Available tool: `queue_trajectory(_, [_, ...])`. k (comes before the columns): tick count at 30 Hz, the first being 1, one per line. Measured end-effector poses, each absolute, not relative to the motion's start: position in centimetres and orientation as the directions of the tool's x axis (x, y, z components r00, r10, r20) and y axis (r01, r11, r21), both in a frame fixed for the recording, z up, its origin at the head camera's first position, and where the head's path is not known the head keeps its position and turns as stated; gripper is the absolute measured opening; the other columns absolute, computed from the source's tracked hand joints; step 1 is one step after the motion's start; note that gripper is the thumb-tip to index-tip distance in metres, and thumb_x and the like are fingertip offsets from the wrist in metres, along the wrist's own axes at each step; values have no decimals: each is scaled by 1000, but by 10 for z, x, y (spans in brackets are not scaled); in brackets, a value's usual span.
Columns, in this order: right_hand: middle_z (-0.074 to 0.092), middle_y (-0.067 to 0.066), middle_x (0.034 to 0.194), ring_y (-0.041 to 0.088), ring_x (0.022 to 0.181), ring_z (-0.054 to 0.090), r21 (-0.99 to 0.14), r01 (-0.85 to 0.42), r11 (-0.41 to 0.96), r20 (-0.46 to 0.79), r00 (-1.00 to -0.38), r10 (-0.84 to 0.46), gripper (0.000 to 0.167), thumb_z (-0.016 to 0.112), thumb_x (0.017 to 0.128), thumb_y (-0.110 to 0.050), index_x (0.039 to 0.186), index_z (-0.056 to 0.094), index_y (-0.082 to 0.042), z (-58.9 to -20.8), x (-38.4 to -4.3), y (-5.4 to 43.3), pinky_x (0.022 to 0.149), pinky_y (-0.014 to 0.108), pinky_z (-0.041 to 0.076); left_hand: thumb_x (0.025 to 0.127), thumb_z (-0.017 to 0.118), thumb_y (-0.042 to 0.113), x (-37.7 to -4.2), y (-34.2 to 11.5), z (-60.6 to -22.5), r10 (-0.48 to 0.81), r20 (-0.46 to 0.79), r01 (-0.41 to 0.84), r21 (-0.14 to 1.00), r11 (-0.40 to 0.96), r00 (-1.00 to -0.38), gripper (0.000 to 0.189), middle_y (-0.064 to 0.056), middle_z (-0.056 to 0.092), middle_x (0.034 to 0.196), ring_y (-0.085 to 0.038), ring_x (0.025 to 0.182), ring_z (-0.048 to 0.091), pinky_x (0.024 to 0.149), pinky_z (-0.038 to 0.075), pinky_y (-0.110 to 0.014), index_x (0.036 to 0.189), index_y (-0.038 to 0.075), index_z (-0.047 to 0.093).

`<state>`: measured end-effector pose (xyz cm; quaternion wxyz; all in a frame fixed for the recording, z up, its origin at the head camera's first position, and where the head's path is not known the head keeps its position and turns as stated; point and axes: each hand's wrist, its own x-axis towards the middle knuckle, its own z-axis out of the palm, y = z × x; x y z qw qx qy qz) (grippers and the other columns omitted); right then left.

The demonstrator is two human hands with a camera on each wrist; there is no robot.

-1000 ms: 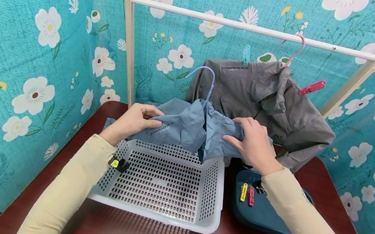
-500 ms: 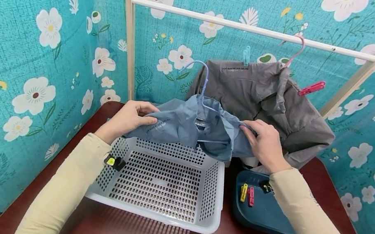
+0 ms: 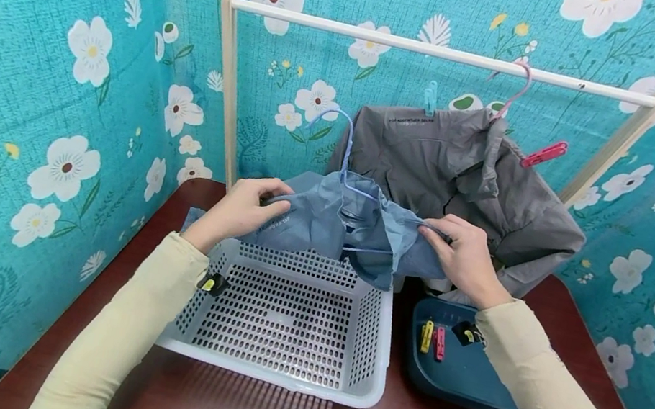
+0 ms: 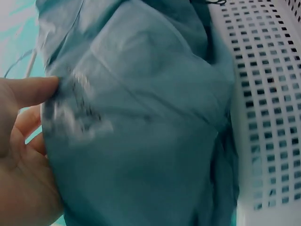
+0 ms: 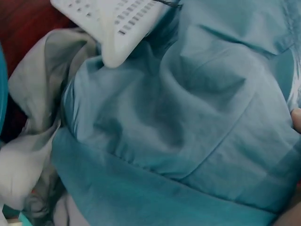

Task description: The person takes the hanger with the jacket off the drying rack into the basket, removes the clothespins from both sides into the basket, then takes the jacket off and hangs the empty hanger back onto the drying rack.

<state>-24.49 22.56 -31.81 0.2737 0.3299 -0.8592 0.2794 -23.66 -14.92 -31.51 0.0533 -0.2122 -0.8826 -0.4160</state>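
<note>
A blue jacket (image 3: 308,219) hangs between both hands above the white basket, with a blue hanger (image 3: 347,157) inside it. The hanger's hook rises from the collar, and part of its bar shows at the open front. My left hand (image 3: 248,209) pinches the shoulder with the printed lettering. In the left wrist view the thumb of that left hand (image 4: 28,141) lies on the cloth beside the print. My right hand (image 3: 466,254) pinches the other shoulder along its top edge. The right wrist view shows mostly the jacket's cloth (image 5: 211,122), with a fingertip at its right edge.
The white basket (image 3: 267,378) stands below the jacket. Behind, a grey jacket (image 3: 421,155) hangs by a pink hanger (image 3: 524,86) from the rack's rail (image 3: 383,39), with a blue and a pink clothespin (image 3: 544,155). At right, a dark blue tray (image 3: 465,393) holds yellow and pink clothespins.
The right hand has shifted right and changed its hold, and the jacket's front has spread, baring the hanger's bar. The hook has swung left. The left hand still holds its shoulder.
</note>
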Motion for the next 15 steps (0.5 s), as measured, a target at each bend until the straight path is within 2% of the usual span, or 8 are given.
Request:
queue_trajectory(2, [63,-1,82,7,67,53,-318,-723,613,642,-641,-421,11,67,88,-7,97,74,-8,-317,-243,224,56,22,38,97,56,26,-238,-143,-315,352,283,442,705,554,-892,22,-2,63,111,-20,95,57,81,45,-40,113,15,66])
queue_trajectory(5, [63,-2,83,8,69,55,-357,-720,596,622,-659,-424,12,66,90,-9,97,74,-8,-314,-239,221,58,22,41,98,55,25,-240,-138,-314,359,293,449,733,511,-886,22,-3,64,101,-21,80,54,71,44,-38,111,14,68])
queue_trajectory(8, [64,-3,84,8,73,57,-402,-697,594,598,-691,-406,12,64,91,-11,97,75,-8,-313,-237,224,61,22,44,98,55,23,-240,-139,-314,338,303,439,764,473,-891,20,-4,64,97,-20,77,54,69,43,-36,108,12,69])
queue_trajectory(10, [65,-2,86,8,76,58,-441,-664,604,574,-726,-379,13,64,92,-13,98,75,-9,-312,-237,226,64,22,45,97,56,23,-241,-139,-315,324,308,434,773,463,-895,20,-4,64,95,-19,77,54,68,43,-36,106,12,70])
queue_trajectory(15, [68,5,95,3,81,58,-543,-537,646,506,-823,-259,22,59,95,-23,102,73,-8,-314,-240,238,67,19,44,97,57,24,-241,-141,-316,298,329,438,761,479,-896,18,-5,59,79,-22,64,47,60,40,-36,97,12,70])
